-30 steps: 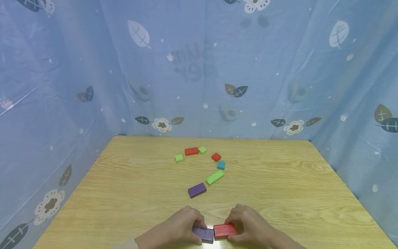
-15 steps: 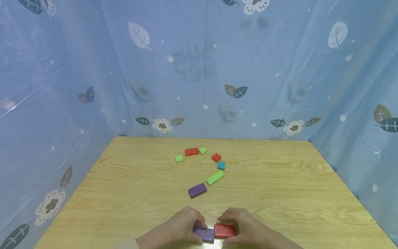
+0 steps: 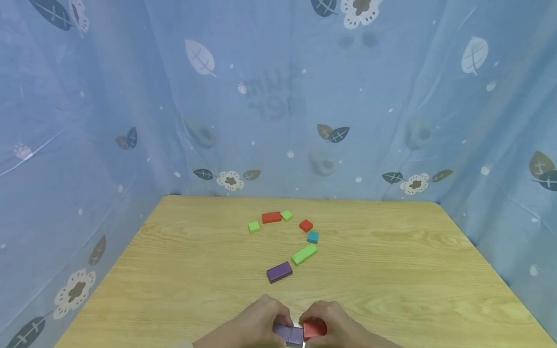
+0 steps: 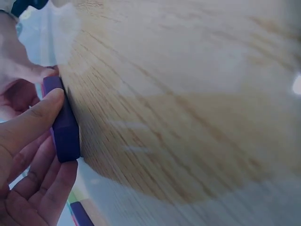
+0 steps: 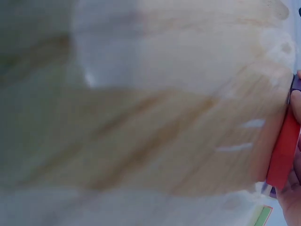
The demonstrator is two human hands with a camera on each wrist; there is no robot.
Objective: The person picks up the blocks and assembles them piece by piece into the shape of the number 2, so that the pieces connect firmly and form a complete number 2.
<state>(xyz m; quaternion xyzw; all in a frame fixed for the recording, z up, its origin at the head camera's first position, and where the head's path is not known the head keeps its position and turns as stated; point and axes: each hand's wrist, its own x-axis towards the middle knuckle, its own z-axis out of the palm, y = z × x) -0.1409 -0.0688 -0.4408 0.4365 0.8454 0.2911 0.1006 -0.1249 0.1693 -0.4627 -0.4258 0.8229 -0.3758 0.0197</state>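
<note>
Near the front edge of the wooden table, my left hand [image 3: 262,322] grips a purple block [image 3: 289,334] with thumb and fingers. In the left wrist view its thumb lies along the side of that purple block [image 4: 66,125]. My right hand [image 3: 335,325] pinches a red block [image 3: 314,329], its fingers curled over the far side. The purple and red blocks lie end to end, right at each other. In the right wrist view the red block [image 5: 283,150] sits low on the table at the right edge, partly covered by fingers.
Beyond the hands lie another purple block [image 3: 279,272], a long green block [image 3: 304,254], a blue block [image 3: 313,237] and a small red block [image 3: 306,225]. Farther back are a long red block [image 3: 271,217] and two small green blocks. A blue curtain [image 3: 278,96] surrounds the table [image 3: 391,261].
My right hand has slid left along the red block, its fingertips now by the seam with the purple one. The left hand keeps its grip. The head view has tipped slightly upward.
</note>
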